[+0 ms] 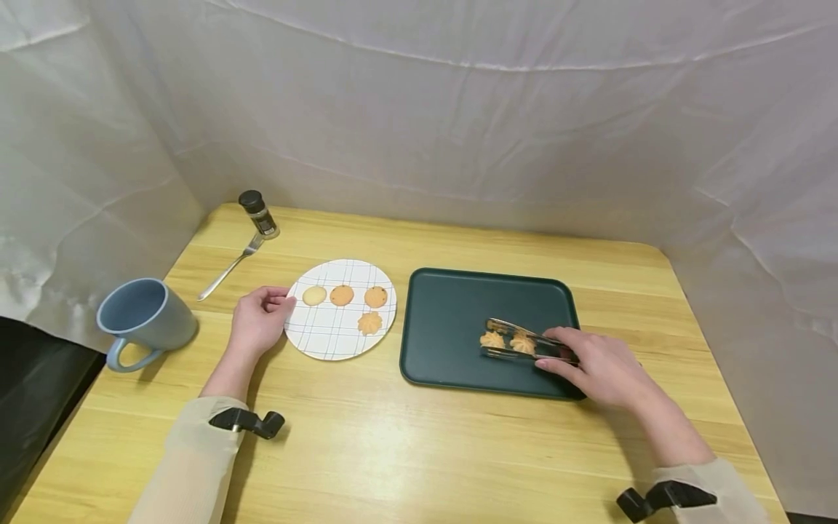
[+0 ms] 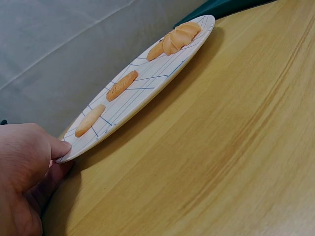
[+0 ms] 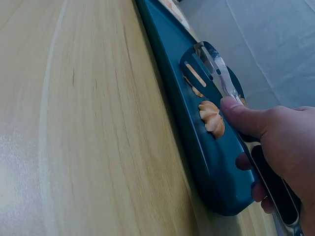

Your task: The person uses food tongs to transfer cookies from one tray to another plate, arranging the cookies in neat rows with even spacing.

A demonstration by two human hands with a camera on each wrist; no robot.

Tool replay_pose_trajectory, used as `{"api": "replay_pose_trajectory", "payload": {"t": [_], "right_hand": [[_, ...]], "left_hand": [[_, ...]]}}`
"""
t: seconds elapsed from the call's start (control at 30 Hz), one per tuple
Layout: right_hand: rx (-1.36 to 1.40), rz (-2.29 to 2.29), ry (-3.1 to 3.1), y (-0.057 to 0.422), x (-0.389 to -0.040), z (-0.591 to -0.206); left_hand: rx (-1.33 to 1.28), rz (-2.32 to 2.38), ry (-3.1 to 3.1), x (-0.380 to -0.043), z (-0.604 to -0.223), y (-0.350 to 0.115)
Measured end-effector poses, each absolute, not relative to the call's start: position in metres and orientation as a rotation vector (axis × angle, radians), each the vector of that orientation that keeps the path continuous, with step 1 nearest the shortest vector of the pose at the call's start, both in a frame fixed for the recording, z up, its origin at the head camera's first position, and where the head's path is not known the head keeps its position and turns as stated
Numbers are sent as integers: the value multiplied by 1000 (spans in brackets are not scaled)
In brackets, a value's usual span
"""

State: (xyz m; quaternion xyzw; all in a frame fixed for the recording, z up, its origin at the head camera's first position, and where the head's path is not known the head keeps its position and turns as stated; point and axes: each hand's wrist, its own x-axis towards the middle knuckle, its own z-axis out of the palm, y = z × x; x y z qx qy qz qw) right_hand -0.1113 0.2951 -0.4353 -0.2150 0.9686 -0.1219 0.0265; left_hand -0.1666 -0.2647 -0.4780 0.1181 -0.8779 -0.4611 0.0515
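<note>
We look down at a wooden surface point(image 1: 366, 444) where a person's right grip point(image 1: 605, 364) is closed around metal tongs point(image 3: 224, 76), reaching over a dark green tray point(image 1: 445, 327). The tongs' two arms stand apart, with a pair of flower-shaped cookies, one at the tip end point(image 1: 492, 340) and one nearer the fingers point(image 1: 523, 343), between them on the tray; we cannot tell whether the metal touches either.

The person's left grip point(image 1: 260, 320) pinches the near-left rim of a white checked plate point(image 1: 327, 338), thumb on top. On it lie three round cookies point(image 1: 342, 295) and one more flower-shaped cookie point(image 1: 369, 323).

The main risk, we judge, is in the squeeze: with both cookies between the arms, closing could catch the two together, or hold one and let the other drop. Their ridged edges look brittle — too firm a pinch might crumble them, too light a one might let them slide out. At the plate, a lift or tug of the rim could tip it and send its loose cookies sliding. The mug point(image 1: 170, 324) stands well apart from the plate, so a knock there seems less likely.
</note>
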Motion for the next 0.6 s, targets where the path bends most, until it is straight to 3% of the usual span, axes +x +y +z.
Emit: {"api": "replay_pose_trajectory", "payload": {"t": [0.6], "right_hand": [[-712,-356,3039,296,-109,-437]], "left_hand": [[379,-1398,-2672,-169,-481,-264]]}}
